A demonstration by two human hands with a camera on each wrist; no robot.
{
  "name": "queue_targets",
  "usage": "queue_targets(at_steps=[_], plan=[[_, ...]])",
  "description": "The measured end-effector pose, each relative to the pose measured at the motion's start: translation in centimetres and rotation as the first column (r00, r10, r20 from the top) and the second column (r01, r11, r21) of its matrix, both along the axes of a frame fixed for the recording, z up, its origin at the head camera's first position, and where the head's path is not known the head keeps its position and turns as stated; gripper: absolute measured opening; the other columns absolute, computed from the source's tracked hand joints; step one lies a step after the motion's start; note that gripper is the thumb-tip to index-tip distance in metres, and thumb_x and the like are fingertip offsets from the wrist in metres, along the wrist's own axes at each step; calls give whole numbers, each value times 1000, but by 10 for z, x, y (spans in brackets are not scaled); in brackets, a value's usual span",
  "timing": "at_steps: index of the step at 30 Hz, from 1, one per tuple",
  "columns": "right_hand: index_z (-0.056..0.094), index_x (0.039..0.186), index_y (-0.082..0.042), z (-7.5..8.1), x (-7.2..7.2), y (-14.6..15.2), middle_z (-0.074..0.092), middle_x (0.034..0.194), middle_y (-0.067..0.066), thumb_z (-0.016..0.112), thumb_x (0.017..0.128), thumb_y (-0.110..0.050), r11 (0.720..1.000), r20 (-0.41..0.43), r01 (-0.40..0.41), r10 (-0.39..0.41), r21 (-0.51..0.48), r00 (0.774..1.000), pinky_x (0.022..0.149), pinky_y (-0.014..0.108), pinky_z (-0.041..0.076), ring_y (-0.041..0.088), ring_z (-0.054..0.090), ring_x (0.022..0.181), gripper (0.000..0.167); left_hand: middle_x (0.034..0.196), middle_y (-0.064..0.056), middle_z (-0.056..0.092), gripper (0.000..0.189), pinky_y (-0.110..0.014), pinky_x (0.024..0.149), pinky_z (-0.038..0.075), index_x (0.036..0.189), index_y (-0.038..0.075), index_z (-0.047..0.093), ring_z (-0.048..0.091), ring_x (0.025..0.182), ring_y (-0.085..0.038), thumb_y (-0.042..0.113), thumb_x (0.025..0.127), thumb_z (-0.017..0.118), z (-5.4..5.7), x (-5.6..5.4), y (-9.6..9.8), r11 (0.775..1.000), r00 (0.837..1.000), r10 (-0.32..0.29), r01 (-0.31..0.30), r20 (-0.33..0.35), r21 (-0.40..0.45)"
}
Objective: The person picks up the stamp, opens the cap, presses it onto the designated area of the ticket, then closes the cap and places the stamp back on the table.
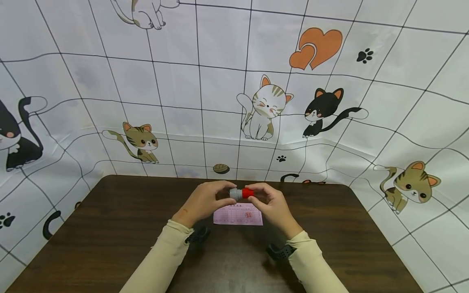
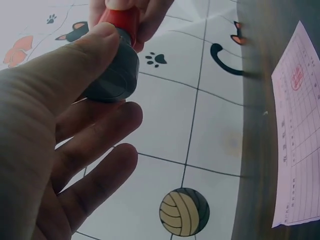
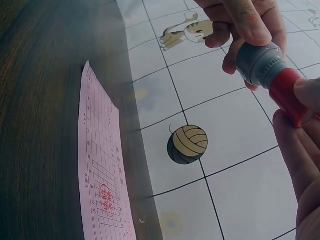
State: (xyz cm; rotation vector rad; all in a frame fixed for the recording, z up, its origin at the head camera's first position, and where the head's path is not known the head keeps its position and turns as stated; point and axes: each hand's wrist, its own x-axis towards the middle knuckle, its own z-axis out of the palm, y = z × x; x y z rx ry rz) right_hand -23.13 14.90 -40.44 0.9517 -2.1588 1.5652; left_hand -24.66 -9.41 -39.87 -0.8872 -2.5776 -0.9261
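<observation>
A small stamp (image 1: 247, 193) with a grey end and a red end is held level between both hands, over the far part of the table. My left hand (image 1: 200, 202) pinches the grey end (image 3: 250, 62) with thumb and fingertips. In the left wrist view its lower fingers stand spread away from the stamp. The red end (image 3: 287, 95) is pinched by my right hand (image 1: 274, 206). Below the hands lies a pink printed slip (image 1: 227, 217) bearing a red round stamp mark (image 1: 248, 215).
The dark brown wooden table (image 1: 139, 228) ends at a white sheet (image 1: 220, 89) printed with cats and grid lines, hanging behind and at both sides. Dark straps (image 1: 280, 251) sit at the wrists.
</observation>
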Motion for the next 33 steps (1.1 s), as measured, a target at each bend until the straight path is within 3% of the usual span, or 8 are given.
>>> queue_targets(at_steps=[7, 12, 18, 22, 29, 33], plan=[[69, 120, 3, -15, -11, 4, 73, 114, 18, 75, 90, 7, 999, 16, 53, -53, 13, 998, 85, 23, 59, 24, 74, 97, 31, 112, 3, 74, 42, -31, 83, 61, 125, 15, 72, 67, 89, -10, 32, 88, 84, -1, 4, 7, 1000, 1000, 14, -14, -13, -3], [72, 118, -5, -20, -13, 3, 74, 113, 11, 78, 89, 2, 998, 1, 66, -66, 19, 998, 83, 26, 61, 23, 75, 93, 30, 110, 3, 74, 40, -30, 85, 60, 123, 15, 71, 68, 89, -8, 31, 88, 84, -2, 4, 11, 1000, 1000, 22, -22, -10, -13], [72, 116, -5, -21, -12, 2, 75, 112, 11, 78, 89, 1, 998, -37, 47, -46, 50, 998, 85, 35, 62, 21, 74, 97, 28, 109, 3, 74, 38, -29, 84, 60, 123, 12, 72, 68, 89, -11, 28, 90, 83, -4, 1, 10, 999, 1000, -21, 21, -11, -31], [73, 114, -5, -17, -10, 3, 75, 111, 10, 79, 88, 0, 998, -28, 49, -47, 48, 998, 84, 33, 62, 19, 75, 96, 27, 116, 0, 73, 39, -34, 91, 60, 126, 12, 71, 70, 98, -17, 26, 91, 82, -3, 2, 8, 999, 999, -47, 47, -14, -19], [69, 126, -2, -14, -12, 5, 76, 108, 11, 78, 92, -8, 989, -5, 86, -86, 116, 996, 81, 29, 62, 20, 74, 91, 36, 121, -1, 72, 42, -38, 93, 59, 127, 15, 70, 71, 104, -18, 27, 89, 83, 0, 1, 5, 999, 999, -31, 32, -34, 32], [71, 124, -4, -17, -14, 6, 76, 103, 9, 78, 93, -9, 988, -9, 82, -81, 132, 997, 77, 29, 62, 17, 73, 84, 32, 124, -1, 71, 44, -37, 94, 59, 129, 15, 69, 70, 106, -16, 27, 90, 83, 1, 1, 4, 999, 999, -29, 30, -40, 21]])
